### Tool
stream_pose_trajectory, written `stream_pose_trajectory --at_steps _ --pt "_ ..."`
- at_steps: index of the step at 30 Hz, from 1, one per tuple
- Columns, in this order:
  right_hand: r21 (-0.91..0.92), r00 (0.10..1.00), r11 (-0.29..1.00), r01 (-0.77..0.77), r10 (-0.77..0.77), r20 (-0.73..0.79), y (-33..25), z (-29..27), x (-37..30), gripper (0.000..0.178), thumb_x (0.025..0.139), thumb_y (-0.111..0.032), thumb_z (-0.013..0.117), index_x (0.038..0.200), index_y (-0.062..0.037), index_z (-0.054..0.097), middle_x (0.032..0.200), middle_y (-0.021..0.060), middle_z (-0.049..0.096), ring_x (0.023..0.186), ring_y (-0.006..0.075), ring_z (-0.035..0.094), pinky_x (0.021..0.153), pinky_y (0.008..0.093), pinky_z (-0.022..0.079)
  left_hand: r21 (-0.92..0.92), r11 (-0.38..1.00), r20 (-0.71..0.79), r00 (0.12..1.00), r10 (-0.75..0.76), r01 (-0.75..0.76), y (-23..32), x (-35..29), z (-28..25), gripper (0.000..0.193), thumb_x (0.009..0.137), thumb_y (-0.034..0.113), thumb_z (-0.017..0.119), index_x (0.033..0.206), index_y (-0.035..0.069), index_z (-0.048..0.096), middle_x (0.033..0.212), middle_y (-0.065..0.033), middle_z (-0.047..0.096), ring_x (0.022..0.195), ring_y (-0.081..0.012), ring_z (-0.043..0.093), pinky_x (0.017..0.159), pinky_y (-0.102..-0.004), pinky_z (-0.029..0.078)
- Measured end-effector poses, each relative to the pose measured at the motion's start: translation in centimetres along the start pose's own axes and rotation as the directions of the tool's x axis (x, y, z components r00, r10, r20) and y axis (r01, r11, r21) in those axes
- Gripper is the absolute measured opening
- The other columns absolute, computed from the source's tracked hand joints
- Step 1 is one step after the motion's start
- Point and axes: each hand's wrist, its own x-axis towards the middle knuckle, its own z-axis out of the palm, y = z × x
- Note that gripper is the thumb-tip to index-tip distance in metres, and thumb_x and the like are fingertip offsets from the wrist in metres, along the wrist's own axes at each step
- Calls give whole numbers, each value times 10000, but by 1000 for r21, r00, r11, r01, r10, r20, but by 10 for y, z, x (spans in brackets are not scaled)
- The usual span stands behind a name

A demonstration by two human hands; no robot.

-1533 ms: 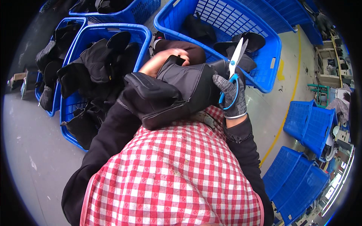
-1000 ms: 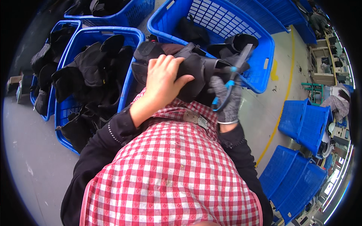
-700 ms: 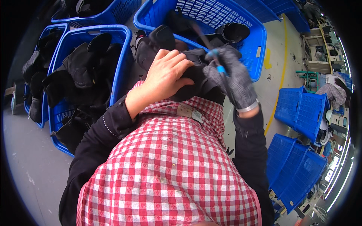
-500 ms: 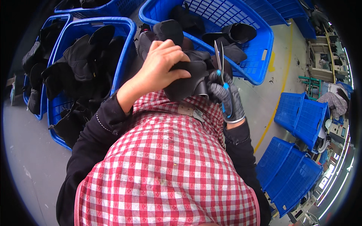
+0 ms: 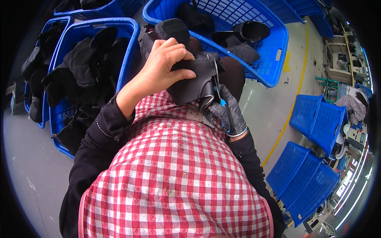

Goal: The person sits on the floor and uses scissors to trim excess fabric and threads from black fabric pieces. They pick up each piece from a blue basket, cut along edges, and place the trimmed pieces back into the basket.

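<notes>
My left hand [image 5: 168, 59] pinches the upper edge of a black sewn piece [image 5: 192, 81], thumb in front and fingers behind. The piece has smooth panels and a folded, shiny lower edge, and sits above my lap. In a grey glove, my right hand [image 5: 229, 109] is closed around scissors [image 5: 223, 102] with blue and black handles. Their blades point up along the right side of the piece, close against it; I cannot tell whether they touch it. Another black piece [image 5: 172, 31] with a rounded top rests just beyond my left hand.
Blue baskets [image 5: 137, 47] with several black sewn pieces [image 5: 81, 61] stand at the left. A larger blue basket [image 5: 274, 77] holding similar pieces is ahead. More blue crates [image 5: 305, 180] stand at the right, past a yellow floor line [image 5: 291, 113]. A red checked apron [image 5: 178, 170] covers my lap.
My right hand has brought the scissors left and down to the right side of the black piece, and the blades are closer together. My left hand keeps its hold, with the piece turned slightly.
</notes>
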Motion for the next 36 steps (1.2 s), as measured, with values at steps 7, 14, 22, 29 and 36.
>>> stream_pose_trajectory --at_steps 7,14,22,29,36 --pt "389 973 900 -194 228 -42 13 8 5 326 943 -159 744 1218 -26 628 1104 142 713 989 255 704 881 361 568 9 1000 40 999 -8 8 9 1 0 376 761 270 882 1026 68 708 925 -25 625 964 -216 549 981 -394 352" --pt "113 986 992 -63 79 -145 -16 4 -4 298 930 -158 756 1182 -39 651 1035 129 726 926 253 719 817 366 572 16 1000 29 999 -21 20 17 4 0 367 770 260 878 1026 55 714 929 -37 628 965 -219 553 974 -393 362" --pt "134 985 989 -63 83 -154 -35 9 -4 322 930 -182 769 1197 -39 659 1031 132 737 922 253 723 800 364 567 -2 999 57 998 -35 35 16 5 -3 360 781 276 871 1016 54 711 924 -34 625 957 -216 540 962 -388 356" --pt "-13 992 1000 -20 18 -123 -42 0 -12 349 945 -190 733 1239 -22 649 976 102 720 846 193 683 764 338 549 11 1000 90 996 9 -10 14 8 -5 360 769 271 878 1010 62 711 921 -28 623 949 -211 539 948 -383 359" --pt "135 989 987 -89 104 -107 -43 -8 -24 365 947 -187 730 1258 -19 638 926 72 692 786 158 653 739 318 548 25 991 169 978 124 -130 19 29 -16 385 733 272 889 1022 84 718 942 -25 607 976 -232 540 958 -396 370"
